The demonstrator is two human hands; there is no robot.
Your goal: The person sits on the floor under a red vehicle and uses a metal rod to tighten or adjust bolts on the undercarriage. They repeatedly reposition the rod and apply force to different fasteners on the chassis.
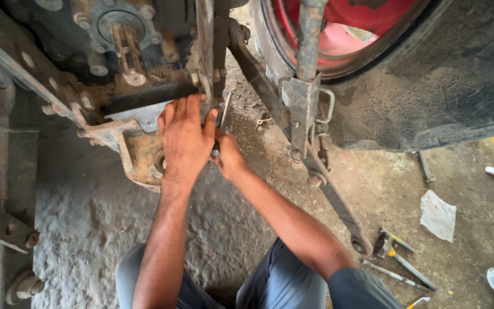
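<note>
Grey-trousered knees (281,283) lie nearest us, the person crouched on the rough concrete floor (87,217) behind a tractor. Our left hand (185,140) lies flat, fingers spread, against the rusty drawbar bracket (138,151), bracing rather than gripping. Our right hand (228,157), low beside it, has its fingers closed on a slim steel wrench (224,110) that rises to the greasy vertical bar (206,51). We judge the wrench rigid, light and perhaps oily, best held near its lower end for leverage. Farther right, a heavy flat lift arm (327,189) slants down past the black tyre (430,80) and red rim (344,34); a hammer (395,252) and a crumpled white rag (437,214) lie on the floor.
</note>
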